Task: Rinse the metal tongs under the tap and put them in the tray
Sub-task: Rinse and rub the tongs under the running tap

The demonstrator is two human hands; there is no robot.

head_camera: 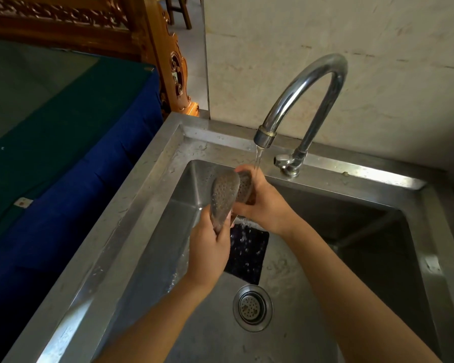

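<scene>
A steel sink (121,231) is seen from above, with a curved tap (307,82) running. The metal tongs (224,195) are held over the basin, just under and left of the water stream (258,158). Their two perforated spoon-shaped heads are raised toward the spout. The handle end is grasped by the left grip (210,247), fingers curled round it. The far head is clasped by the right grip (265,203), onto which the water falls. Splashes are scattered on a dark square patch (249,255) on the sink floor, near the drain (252,307). The rinsing is judged to be under way and not finished. No tray can be made out, so the tongs are yet to be carried there and set down
</scene>
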